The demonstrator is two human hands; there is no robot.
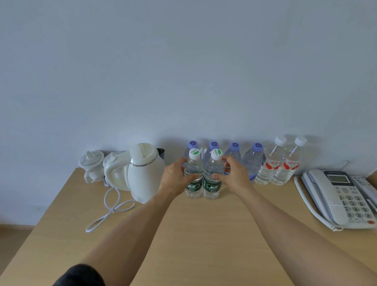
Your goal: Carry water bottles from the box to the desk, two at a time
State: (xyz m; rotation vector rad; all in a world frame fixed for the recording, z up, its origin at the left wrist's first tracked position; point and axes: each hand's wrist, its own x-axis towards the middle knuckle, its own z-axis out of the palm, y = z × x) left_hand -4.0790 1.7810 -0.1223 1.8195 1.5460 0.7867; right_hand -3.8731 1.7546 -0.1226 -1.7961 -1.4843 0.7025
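Two clear water bottles with dark green labels stand upright side by side on the wooden desk (200, 240). My left hand (175, 177) grips the left green-label bottle (193, 175) around its middle. My right hand (233, 176) grips the right green-label bottle (213, 175), thumb across its front. Both bottle bases appear to rest on the desk. The box is out of view.
Behind them, against the wall, stands a row of several purple-capped bottles (252, 160), then two red-label bottles (278, 166). A white electric kettle (144, 173) with its loose cord (111, 208) stands just left of my left hand, teacups (91, 164) beyond it. A desk telephone (340, 197) lies at the right.
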